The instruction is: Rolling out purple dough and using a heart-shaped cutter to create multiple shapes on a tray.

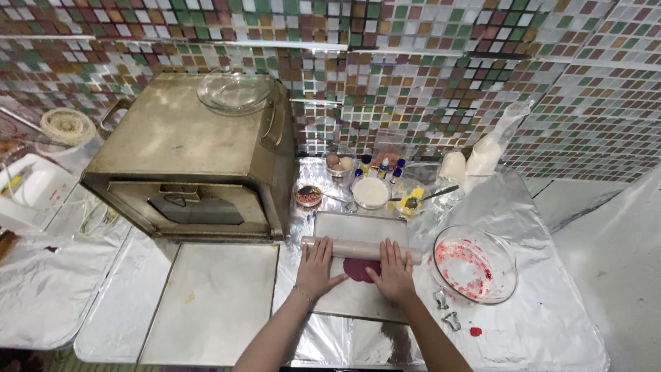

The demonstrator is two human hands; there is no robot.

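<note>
On foil-covered counter (pixel 523 303) — metal tray (pixel 344 293), rolling pin (pixel 358 248), mosaic-tiled wall (pixel 441 76) behind

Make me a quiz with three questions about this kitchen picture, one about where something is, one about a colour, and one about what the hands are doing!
1. Where is the empty glass bowl?
A. on top of the metal oven
B. on the floor
C. inside the oven

2. What colour is the dough on the tray?
A. white
B. green
C. dark red

3. How are the left hand and right hand placed?
A. both flat on the rolling pin
B. both holding spoons
C. both in the air

Answers:
1. A, it sits on the oven's flat top.
2. C, a dark red patch shows under the pin.
3. A, both palms press on the pin.
</note>
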